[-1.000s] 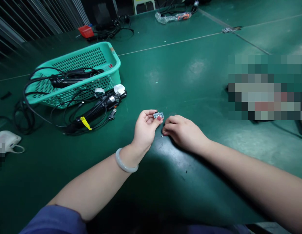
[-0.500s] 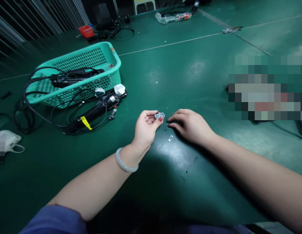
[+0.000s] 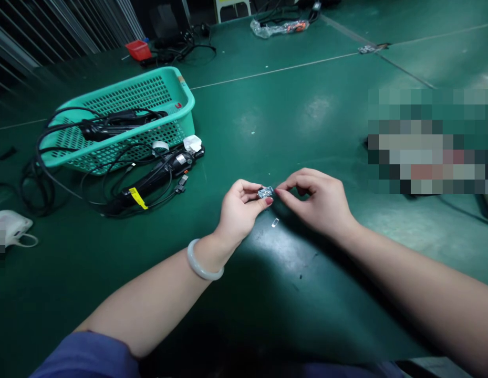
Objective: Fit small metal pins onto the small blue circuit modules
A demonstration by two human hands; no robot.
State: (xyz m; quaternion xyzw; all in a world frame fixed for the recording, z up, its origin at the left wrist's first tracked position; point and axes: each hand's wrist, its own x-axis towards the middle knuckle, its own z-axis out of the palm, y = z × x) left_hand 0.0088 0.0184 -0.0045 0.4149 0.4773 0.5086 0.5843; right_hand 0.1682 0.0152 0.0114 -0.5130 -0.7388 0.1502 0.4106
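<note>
A small blue-and-silver piece (image 3: 265, 192), like a tiny circuit board, is pinched between the thumb and fingers of my left hand (image 3: 239, 207), just above the table. Close beside it on the right, my right hand (image 3: 320, 197) has thumb and forefinger pressed together in a pinch. Whatever sits between those fingertips is too small to make out. Below the hands, a small white rectangular frame (image 3: 275, 222) lies on the green table (image 3: 244, 294).
At the left stands a green plastic basket (image 3: 184, 113) holding black cabled devices, with another black device (image 3: 161, 170) in front. A white object (image 3: 15, 226) with a loop lies at the left edge. Farther back are a red bin (image 3: 138, 50) and a plastic-wrapped item (image 3: 277, 28).
My right thumb and forefinger have closed into a pinch and lifted off the table, where a tiny thing lay at their tips. My left hand has shifted slightly right with the small piece.
</note>
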